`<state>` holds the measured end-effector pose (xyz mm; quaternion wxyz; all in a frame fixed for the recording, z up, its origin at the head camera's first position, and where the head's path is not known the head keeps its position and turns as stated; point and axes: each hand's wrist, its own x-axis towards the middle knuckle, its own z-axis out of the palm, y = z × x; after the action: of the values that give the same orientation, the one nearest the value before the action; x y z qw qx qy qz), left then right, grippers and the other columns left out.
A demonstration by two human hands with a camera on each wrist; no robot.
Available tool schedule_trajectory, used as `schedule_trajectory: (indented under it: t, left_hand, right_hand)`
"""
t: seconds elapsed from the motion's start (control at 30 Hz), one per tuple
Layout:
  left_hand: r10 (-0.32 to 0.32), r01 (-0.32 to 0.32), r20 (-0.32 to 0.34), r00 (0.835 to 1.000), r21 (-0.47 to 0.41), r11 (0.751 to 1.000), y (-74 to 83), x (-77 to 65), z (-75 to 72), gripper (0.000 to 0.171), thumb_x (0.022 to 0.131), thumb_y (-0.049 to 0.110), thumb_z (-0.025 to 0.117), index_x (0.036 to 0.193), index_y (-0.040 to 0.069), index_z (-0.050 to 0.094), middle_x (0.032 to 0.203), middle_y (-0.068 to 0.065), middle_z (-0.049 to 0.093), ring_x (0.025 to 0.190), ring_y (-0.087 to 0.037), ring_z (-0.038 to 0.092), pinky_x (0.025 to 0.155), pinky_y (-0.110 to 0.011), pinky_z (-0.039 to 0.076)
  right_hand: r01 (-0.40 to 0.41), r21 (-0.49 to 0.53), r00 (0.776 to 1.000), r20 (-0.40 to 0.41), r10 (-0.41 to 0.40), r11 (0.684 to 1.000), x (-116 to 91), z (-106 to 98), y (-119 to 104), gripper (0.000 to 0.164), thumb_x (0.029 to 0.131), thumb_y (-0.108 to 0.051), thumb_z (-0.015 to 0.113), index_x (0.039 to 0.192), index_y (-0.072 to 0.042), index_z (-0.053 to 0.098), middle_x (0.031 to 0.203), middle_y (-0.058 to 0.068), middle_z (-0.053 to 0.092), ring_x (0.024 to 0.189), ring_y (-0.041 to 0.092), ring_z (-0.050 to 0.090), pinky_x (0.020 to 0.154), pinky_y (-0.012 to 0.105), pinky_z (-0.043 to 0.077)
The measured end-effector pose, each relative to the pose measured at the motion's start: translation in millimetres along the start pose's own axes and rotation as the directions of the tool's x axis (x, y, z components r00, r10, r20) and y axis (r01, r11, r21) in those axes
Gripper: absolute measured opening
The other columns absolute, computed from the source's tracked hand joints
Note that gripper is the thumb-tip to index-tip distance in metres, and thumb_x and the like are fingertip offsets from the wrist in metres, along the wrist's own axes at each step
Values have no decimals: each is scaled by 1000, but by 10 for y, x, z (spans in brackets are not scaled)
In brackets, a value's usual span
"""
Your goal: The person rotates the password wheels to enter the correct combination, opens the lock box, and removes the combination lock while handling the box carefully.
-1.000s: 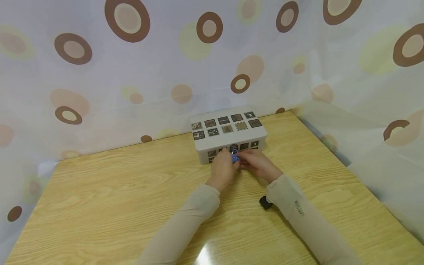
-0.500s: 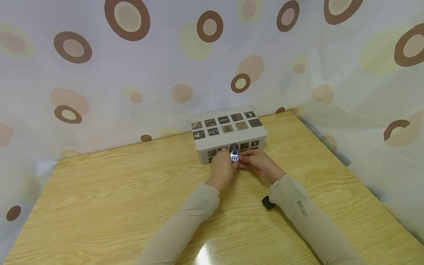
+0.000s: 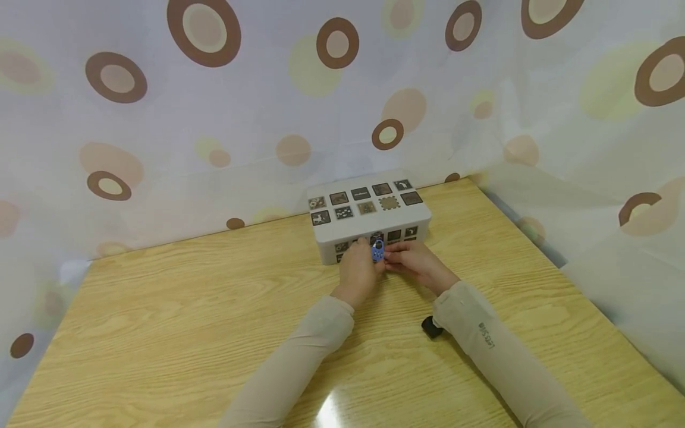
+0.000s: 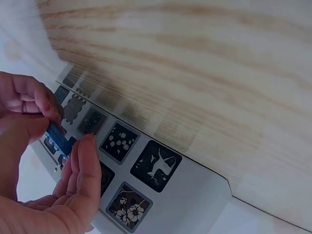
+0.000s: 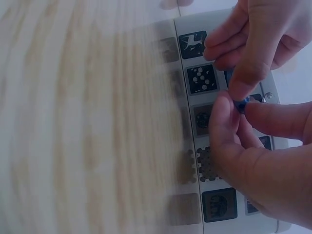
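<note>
A grey box with dark picture tiles stands at the back of the wooden table. A small blue padlock hangs at the middle of its front wall. My left hand pinches the padlock from the left and my right hand pinches it from the right. In the left wrist view, the left hand's fingers and the right hand's fingers close round the blue padlock over the box. The right wrist view shows only a blue sliver of the padlock between the two hands' fingertips.
A small black object lies on the table beside my right sleeve. A curtain with brown circles hangs close behind the box and along the table's right side. Bare wood spreads to the left and front of the box.
The padlock has turned between the fingers: half a second ago it showed a silver face, now its blue face. Both hands stay in place at the box's front.
</note>
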<state>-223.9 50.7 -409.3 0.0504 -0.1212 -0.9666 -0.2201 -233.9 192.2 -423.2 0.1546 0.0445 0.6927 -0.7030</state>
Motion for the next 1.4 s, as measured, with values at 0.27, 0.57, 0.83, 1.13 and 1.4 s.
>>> schedule_trajectory:
  t: [0.27,0.57,0.83,1.13,1.4]
  left_hand:
    - [41,-42,-29,999,-10,999,-4,0,-13,38,81,23,77,100,-3,57,94,-17,66,89,-31,66,76,-38,54]
    - [32,-33,-24,999,-34,999,-5,2,-9,41,82,24,78,105,-3,57,99,-18,66,94,-31,65,80,-39,54]
    - [38,-38,-15,999,-33,999,-20,22,-11,38,81,21,78,104,-2,57,98,-17,66,93,-30,65,77,-38,54]
    - [63,-64,-8,998,-57,996,-31,56,-29,40,81,16,78,109,-4,58,100,-17,66,96,-31,65,80,-39,53]
    - [71,-70,6,997,-27,997,-26,73,-33,48,81,18,78,119,-2,56,106,-17,66,100,-30,64,85,-39,52]
  right_hand:
    - [0,-16,1000,-14,0,1000,-2,25,-14,37,96,5,49,128,24,41,95,8,59,71,2,61,72,18,53]
    - [4,-7,1000,-25,-4,1000,13,44,12,36,95,7,48,126,25,41,89,5,58,69,2,60,70,16,53]
    - [-13,16,999,-29,14,1000,35,47,24,32,94,8,49,122,23,44,86,6,58,68,4,62,71,19,54]
    - [-21,37,999,-37,23,999,26,56,0,25,94,8,49,116,20,46,86,8,57,67,5,62,69,18,54]
    - [-32,49,999,-32,34,998,37,51,7,22,94,10,48,114,19,47,86,9,57,67,6,63,71,20,55]
